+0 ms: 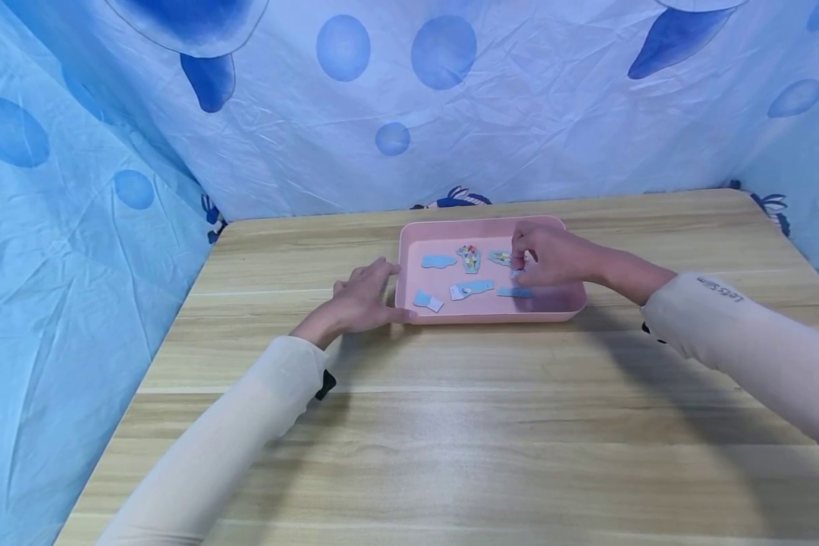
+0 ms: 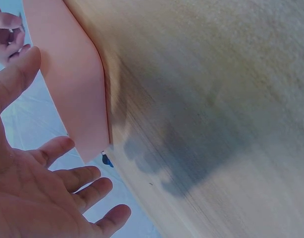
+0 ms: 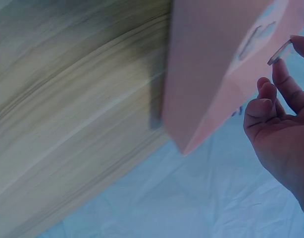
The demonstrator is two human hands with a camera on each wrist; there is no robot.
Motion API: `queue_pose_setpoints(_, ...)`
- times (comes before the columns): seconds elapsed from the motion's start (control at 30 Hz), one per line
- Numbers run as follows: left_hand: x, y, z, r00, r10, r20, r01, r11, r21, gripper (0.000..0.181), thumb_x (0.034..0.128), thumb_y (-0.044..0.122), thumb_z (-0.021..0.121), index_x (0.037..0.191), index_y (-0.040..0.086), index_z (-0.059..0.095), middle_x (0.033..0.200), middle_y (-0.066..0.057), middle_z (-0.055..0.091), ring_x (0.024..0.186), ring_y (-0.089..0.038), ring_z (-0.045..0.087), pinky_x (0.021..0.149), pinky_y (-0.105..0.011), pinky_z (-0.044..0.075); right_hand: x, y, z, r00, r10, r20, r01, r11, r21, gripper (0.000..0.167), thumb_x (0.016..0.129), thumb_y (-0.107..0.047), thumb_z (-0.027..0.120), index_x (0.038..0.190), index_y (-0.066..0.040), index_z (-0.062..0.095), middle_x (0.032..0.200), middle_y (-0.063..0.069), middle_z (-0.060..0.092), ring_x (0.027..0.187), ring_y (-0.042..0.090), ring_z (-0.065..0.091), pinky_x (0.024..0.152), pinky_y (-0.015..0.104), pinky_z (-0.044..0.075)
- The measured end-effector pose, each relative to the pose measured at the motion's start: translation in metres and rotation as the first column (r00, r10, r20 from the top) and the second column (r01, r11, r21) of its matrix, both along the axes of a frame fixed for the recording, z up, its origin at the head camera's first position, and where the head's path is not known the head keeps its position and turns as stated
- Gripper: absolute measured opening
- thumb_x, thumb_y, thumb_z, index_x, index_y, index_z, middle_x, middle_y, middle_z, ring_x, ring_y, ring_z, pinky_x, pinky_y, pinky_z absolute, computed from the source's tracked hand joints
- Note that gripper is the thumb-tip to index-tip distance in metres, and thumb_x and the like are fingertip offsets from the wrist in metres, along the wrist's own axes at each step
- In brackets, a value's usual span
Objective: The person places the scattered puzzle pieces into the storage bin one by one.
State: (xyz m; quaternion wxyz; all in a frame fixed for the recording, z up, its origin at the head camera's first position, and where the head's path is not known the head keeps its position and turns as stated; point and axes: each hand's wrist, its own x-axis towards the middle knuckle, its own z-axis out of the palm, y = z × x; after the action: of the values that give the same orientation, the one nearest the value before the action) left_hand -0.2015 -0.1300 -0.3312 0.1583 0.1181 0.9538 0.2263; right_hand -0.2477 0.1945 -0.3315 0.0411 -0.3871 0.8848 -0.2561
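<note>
A shallow pink tray [image 1: 491,317] holds several flat, irregular puzzle pieces, mostly light blue, with white or multicoloured parts. My right hand [image 1: 549,254] is over the tray's right half and pinches a thin puzzle piece [image 3: 279,52] between thumb and fingertip. That piece is seen nearly edge-on in the right wrist view, so its picture is hidden. Fingers spread, my left hand [image 1: 365,297] rests at the tray's left side, the thumb on its front left corner. Between the hands lie a colourful piece [image 1: 470,259] and a blue-and-white piece [image 1: 472,289].
The tray stands toward the far edge of a wood-grain table [image 1: 464,425]. Behind it hangs a light blue cloth [image 1: 300,136] with blue spots, and more cloth [image 1: 61,250] drapes at the left side.
</note>
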Motion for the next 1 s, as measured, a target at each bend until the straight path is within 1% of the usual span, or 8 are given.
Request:
queue_pose_setpoints(0.1, 0.000, 0.000, 0.000, 1.000, -0.002, 0.002, 0.002, 1.000, 0.003, 0.083, 0.0782, 0.046, 0.077, 0.144, 0.016, 0.037, 0.142, -0.003, 0.042, 0.133, -0.029, 0.030, 0.100, -0.053, 0.021, -0.003, 0.004, -0.004, 1.000, -0.022, -0.015, 0.023, 0.999, 0.049, 0.007, 0.072, -0.005, 0.071, 0.071, -0.009, 0.065, 0.089, 0.009, 0.054, 0.078, 0.024, 0.048, 0.065, 0.032, 0.040)
queue_pose_setpoints(0.17, 0.000, 0.000, -0.001, 1.000, -0.003, 0.004, 0.003, 1.000, 0.002, 0.083, 0.0782, 0.046, 0.077, 0.144, 0.016, 0.037, 0.142, -0.002, 0.042, 0.133, -0.029, 0.030, 0.100, -0.053, 0.021, -0.004, 0.007, -0.007, 0.999, -0.033, -0.040, 0.036, 0.996, 0.086, 0.005, 0.069, -0.006, 0.071, 0.071, -0.007, 0.066, 0.090, 0.010, 0.054, 0.078, 0.021, 0.049, 0.066, 0.032, 0.041)
queue_pose_setpoints(0.27, 0.001, 0.000, 0.000, 1.000, 0.000, 0.001, 0.000, 1.000, 0.001, 0.082, 0.0784, 0.046, 0.077, 0.144, 0.016, 0.037, 0.143, -0.001, 0.041, 0.133, -0.029, 0.029, 0.100, -0.053, 0.021, -0.006, 0.010, -0.011, 0.996, -0.045, -0.072, 0.056, 0.987, 0.150, 0.005, 0.067, -0.005, 0.068, 0.067, -0.006, 0.063, 0.090, 0.010, 0.052, 0.074, 0.017, 0.046, 0.061, 0.030, 0.040)
queue_pose_setpoints(0.37, 0.001, 0.000, 0.000, 1.000, 0.004, -0.001, -0.004, 1.000, 0.000, 0.083, 0.0787, 0.046, 0.077, 0.145, 0.016, 0.037, 0.146, -0.001, 0.037, 0.135, -0.029, 0.028, 0.101, -0.053, 0.021, -0.008, 0.013, -0.013, 0.996, -0.051, -0.070, 0.065, 0.973, 0.221, 0.012, 0.067, -0.005, 0.064, 0.062, -0.010, 0.055, 0.089, 0.008, 0.048, 0.068, 0.014, 0.040, 0.057, 0.028, 0.034)
queue_pose_setpoints(0.5, 0.001, 0.000, 0.000, 1.000, 0.002, -0.005, -0.002, 1.000, -0.004, 0.083, 0.0786, 0.046, 0.077, 0.145, 0.016, 0.037, 0.146, -0.001, 0.037, 0.134, -0.029, 0.028, 0.100, -0.053, 0.022, -0.007, 0.014, -0.015, 0.998, -0.050, -0.032, 0.057, 0.959, 0.279, 0.018, 0.070, -0.006, 0.065, 0.063, -0.013, 0.049, 0.088, 0.005, 0.045, 0.067, 0.015, 0.037, 0.059, 0.028, 0.032)
queue_pose_setpoints(0.67, 0.001, 0.000, 0.000, 1.000, 0.001, 0.000, -0.001, 1.000, 0.002, 0.084, 0.0789, 0.047, 0.076, 0.145, 0.016, 0.036, 0.151, -0.003, 0.033, 0.136, -0.030, 0.026, 0.102, -0.055, 0.020, -0.008, 0.014, -0.015, 0.999, -0.052, -0.013, 0.054, 0.947, 0.318, 0.018, 0.074, -0.006, 0.065, 0.065, -0.012, 0.050, 0.088, 0.006, 0.043, 0.069, 0.016, 0.039, 0.063, 0.029, 0.035)
queue_pose_setpoints(0.77, 0.002, -0.001, -0.001, 1.000, 0.004, 0.005, -0.004, 1.000, 0.006, 0.084, 0.0789, 0.047, 0.076, 0.146, 0.016, 0.035, 0.156, -0.006, 0.026, 0.139, -0.030, 0.022, 0.105, -0.057, 0.017, -0.008, 0.014, -0.015, 0.999, -0.044, -0.026, 0.050, 0.943, 0.330, 0.015, 0.075, -0.006, 0.066, 0.068, -0.012, 0.055, 0.087, 0.006, 0.045, 0.071, 0.016, 0.042, 0.064, 0.030, 0.038)
queue_pose_setpoints(1.0, 0.002, -0.001, -0.002, 1.000, 0.006, 0.001, -0.006, 1.000, 0.015, 0.084, 0.0787, 0.046, 0.076, 0.145, 0.016, 0.036, 0.146, -0.001, 0.039, 0.135, -0.028, 0.028, 0.102, -0.055, 0.020, -0.006, 0.016, -0.017, 0.998, 0.005, -0.060, 0.014, 0.951, 0.309, 0.013, 0.077, -0.004, 0.064, 0.071, -0.012, 0.056, 0.084, 0.005, 0.046, 0.070, 0.015, 0.042, 0.066, 0.030, 0.040)
